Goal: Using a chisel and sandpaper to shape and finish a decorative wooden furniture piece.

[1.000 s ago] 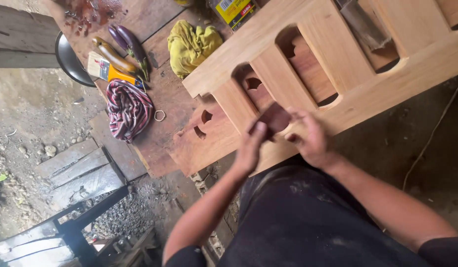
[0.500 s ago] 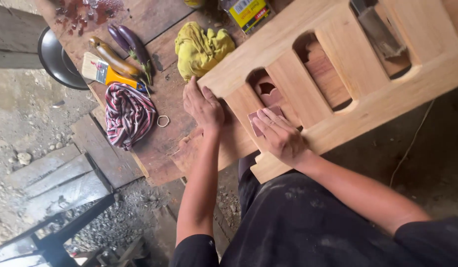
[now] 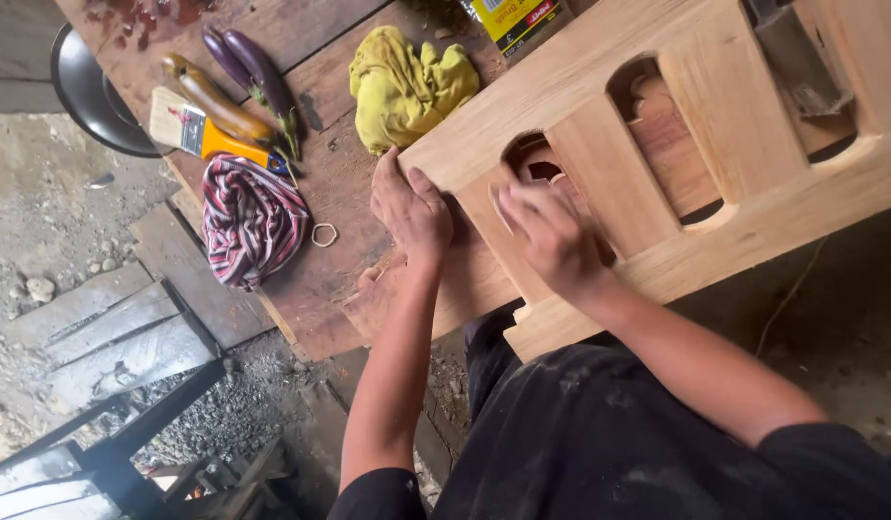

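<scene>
Pale wooden frame (image 3: 657, 183) with arched cut-outs lies across the reddish workbench (image 3: 320, 260); I see my left hand (image 3: 412, 207) flat on its end, fingers extended, gripping nothing. My right hand (image 3: 551, 236) presses on a slat, blurred; its grip I cannot tell. Yellow rag (image 3: 402, 82), striped cloth (image 3: 253, 221), paintbrush (image 3: 200, 130) and eggplants (image 3: 248, 63) lie beyond.

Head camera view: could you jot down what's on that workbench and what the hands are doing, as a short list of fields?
Setting: worn wooden workbench above gravel ground
Main piece: pale wooden panel with arched cut-outs
Left hand: flat against the panel's end
Right hand: on the panel by a cut-out, blurred; whether it holds anything cannot be told
Nearby: yellow cloth, striped cloth, paintbrush, two purple eggplants, small ring, dark bowl
</scene>
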